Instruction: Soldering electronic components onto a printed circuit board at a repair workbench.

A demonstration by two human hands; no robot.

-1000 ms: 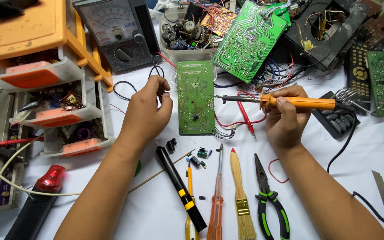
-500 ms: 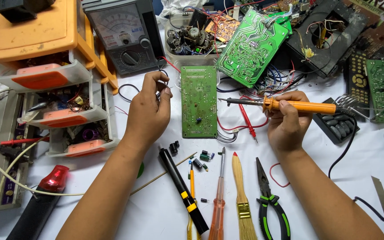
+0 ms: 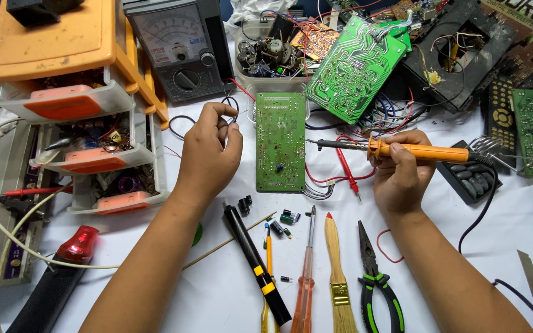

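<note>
My right hand (image 3: 402, 176) grips the orange handle of a soldering iron (image 3: 396, 149), whose dark tip points left and hovers just right of a long green circuit board (image 3: 280, 140) lying flat on the white table. My left hand (image 3: 208, 151) is to the left of that board, fingers pinched together on a thin wire (image 3: 229, 110) that loops up towards the grey analogue meter (image 3: 177, 46).
Below the board lie a black and yellow pen-like tool (image 3: 256, 265), a screwdriver (image 3: 305, 274), a brush (image 3: 337, 277), green-handled pliers (image 3: 377, 283) and loose small components (image 3: 285, 219). An orange and white drawer unit (image 3: 75, 105) stands left. More boards (image 3: 353, 61) and a remote (image 3: 473, 179) crowd the back right.
The view has shifted down a little. My left hand stays pinched on the wire, and the right hand keeps the iron beside the board.
</note>
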